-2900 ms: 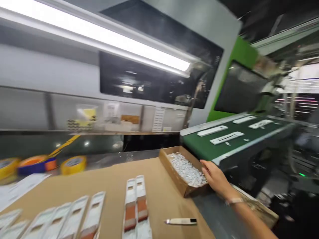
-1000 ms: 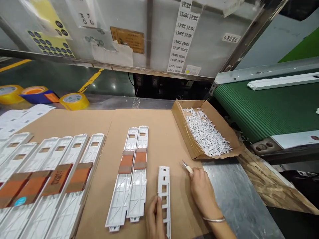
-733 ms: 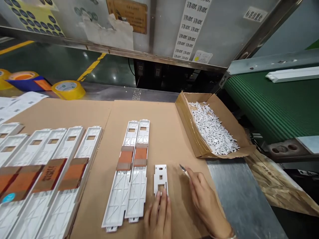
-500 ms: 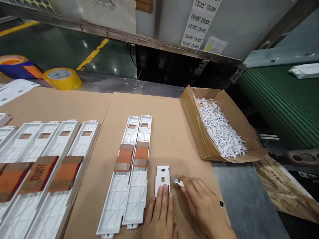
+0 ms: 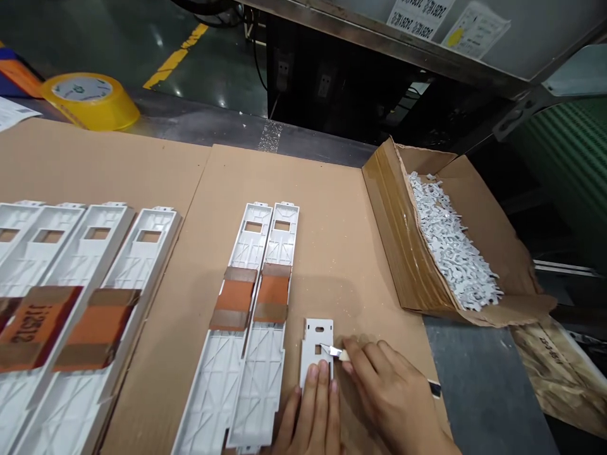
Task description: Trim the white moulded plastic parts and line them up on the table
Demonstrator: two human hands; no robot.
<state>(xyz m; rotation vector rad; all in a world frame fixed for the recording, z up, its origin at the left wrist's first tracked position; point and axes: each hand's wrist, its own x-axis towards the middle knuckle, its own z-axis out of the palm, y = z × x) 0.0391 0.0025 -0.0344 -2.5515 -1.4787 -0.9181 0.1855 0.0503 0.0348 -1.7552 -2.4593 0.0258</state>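
Note:
My left hand (image 5: 308, 414) lies flat with its fingertips on the lower end of a short white plastic plate (image 5: 315, 335), pinning it to the cardboard. My right hand (image 5: 391, 395) grips a craft knife (image 5: 336, 352), whose small blade touches the edge of a square window in the plate. The plate's lower end is hidden under my fingers. Just left of it lie two long white plastic panels (image 5: 256, 322) side by side, joined by orange-brown tape.
A cardboard sheet (image 5: 341, 253) covers the bench. At the left lies a row of taped white panels (image 5: 95, 284). A brown box of white plastic offcuts (image 5: 446, 246) stands at the right. A yellow tape roll (image 5: 90, 101) sits behind, and bare metal bench (image 5: 478, 385) shows to the right.
My view has tilted down and moved away from the green conveyor. The plate now lies shorter in view under my left hand, and the knife blade has come from beside it to its window.

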